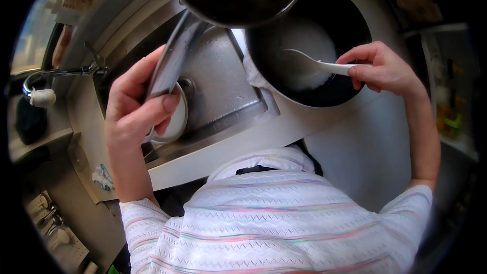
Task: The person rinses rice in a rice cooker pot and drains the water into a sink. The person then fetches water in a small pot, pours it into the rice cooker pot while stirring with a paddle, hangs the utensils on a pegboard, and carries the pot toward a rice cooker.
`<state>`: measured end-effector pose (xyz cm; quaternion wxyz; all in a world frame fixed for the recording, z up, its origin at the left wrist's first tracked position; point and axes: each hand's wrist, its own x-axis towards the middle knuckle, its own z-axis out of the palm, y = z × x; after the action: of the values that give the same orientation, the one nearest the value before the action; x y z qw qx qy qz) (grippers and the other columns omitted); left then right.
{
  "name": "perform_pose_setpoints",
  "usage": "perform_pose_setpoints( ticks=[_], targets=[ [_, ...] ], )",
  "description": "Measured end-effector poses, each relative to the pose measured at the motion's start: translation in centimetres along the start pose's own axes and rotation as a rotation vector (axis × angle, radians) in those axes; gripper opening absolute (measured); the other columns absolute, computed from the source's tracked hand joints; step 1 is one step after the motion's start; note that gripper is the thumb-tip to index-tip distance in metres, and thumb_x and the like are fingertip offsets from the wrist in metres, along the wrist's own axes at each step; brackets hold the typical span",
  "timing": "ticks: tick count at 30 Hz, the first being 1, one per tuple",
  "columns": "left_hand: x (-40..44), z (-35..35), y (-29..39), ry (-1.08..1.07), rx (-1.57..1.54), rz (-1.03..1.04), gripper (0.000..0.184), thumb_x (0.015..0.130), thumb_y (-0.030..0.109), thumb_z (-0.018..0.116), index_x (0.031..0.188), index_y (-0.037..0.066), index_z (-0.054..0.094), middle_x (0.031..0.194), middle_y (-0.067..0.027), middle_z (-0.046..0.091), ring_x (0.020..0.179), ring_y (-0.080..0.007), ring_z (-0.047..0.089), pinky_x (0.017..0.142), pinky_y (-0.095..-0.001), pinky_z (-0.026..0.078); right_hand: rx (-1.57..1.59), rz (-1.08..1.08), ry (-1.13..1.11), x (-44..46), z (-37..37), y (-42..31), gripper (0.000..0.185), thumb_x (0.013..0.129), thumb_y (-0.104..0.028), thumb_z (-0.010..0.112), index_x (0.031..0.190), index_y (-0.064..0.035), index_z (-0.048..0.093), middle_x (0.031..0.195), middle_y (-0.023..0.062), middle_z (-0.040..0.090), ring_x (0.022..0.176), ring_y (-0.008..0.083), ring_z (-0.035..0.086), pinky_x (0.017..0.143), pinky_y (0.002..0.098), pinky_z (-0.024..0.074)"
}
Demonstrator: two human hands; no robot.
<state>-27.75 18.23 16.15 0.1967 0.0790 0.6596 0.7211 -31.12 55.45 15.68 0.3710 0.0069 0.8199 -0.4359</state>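
Observation:
My left hand is wrapped round the metal handle of a saucepan, raised over the sink side and partly above a big black pot. The saucepan's contents cannot be made out. Pinched between the thumb and fingers of my right hand is a white spoon, its bowl end over the pot's inside. A whitish mass, of a kind I cannot tell, lies at the pot's bottom. Behind my left fingers, a white bowl is partly hidden.
A steel sink lies left of the pot, with a faucet farther left. A pale cloth touches the pot's left side. The white counter edge runs before my body. Utensils hang on a rack at lower left.

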Motion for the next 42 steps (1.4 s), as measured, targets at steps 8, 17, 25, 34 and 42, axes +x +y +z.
perform_pose_setpoints(
  ticks=[8, 17, 25, 34, 42],
  targets=[
    [-1.4, -2.3, -1.3, 0.010, -0.323, -0.071, 0.066, 0.072, 0.010, 0.060, 0.131, -0.008, 0.036, 0.064, -0.0086, 0.050, 0.036, -0.0089, 0.038, 0.031, -0.0195, 0.031, -0.189, -0.106, 0.085, 2.4, 0.2, -0.1, 0.024, 0.079, -0.012, 0.054, 0.096, 0.0016, 0.065, 0.061, 0.0022, 0.057, 0.053, 0.0063, 0.052, 0.045, 0.0200, 0.0386],
    [-4.0, -4.8, -6.0, 0.039, -0.538, -0.107, 0.064, 0.079, 0.004, 0.054, 0.135, -0.009, 0.025, 0.063, -0.0093, 0.046, 0.034, -0.0106, 0.039, 0.030, -0.0205, 0.031, -0.539, -0.252, 0.494, 2.9, -1.3, 1.7, 0.024, 0.082, -0.010, 0.052, 0.101, 0.0011, 0.062, 0.057, 0.0057, 0.057, 0.051, 0.0126, 0.056, 0.051, 0.0254, 0.0446],
    [0.2, -5.0, -9.6, 0.033, -0.585, -0.199, 0.057, 0.080, 0.005, 0.056, 0.130, -0.007, 0.034, 0.066, -0.0101, 0.052, 0.037, -0.0117, 0.044, 0.034, -0.0216, 0.035, -0.819, -0.519, 0.324, 2.6, 4.8, -0.4, 0.018, 0.080, -0.008, 0.056, 0.097, -0.0040, 0.061, 0.070, 0.0113, 0.061, 0.066, 0.0278, 0.061, 0.064, 0.0358, 0.0497],
    [8.2, -5.4, -12.8, -0.063, -0.538, -0.279, 0.043, 0.085, 0.004, 0.050, 0.126, -0.002, 0.040, 0.070, -0.0098, 0.056, 0.040, -0.0109, 0.047, 0.038, -0.0216, 0.039, -0.193, -0.186, 0.101, 2.0, 3.3, -0.2, 0.026, 0.079, -0.007, 0.054, 0.100, 0.0054, 0.062, 0.066, 0.0082, 0.062, 0.060, 0.0110, 0.058, 0.059, 0.0244, 0.0470],
    [13.6, -4.5, -13.5, -0.142, -0.428, -0.276, 0.040, 0.085, 0.006, 0.050, 0.123, -0.003, 0.043, 0.073, -0.0102, 0.059, 0.043, -0.0106, 0.050, 0.038, -0.0198, 0.040, -0.217, -0.038, 0.352, 2.2, -0.7, 0.8, 0.025, 0.083, -0.011, 0.053, 0.102, 0.0007, 0.064, 0.060, 0.0016, 0.058, 0.051, 0.0054, 0.051, 0.046, 0.0214, 0.0383]
  ],
)
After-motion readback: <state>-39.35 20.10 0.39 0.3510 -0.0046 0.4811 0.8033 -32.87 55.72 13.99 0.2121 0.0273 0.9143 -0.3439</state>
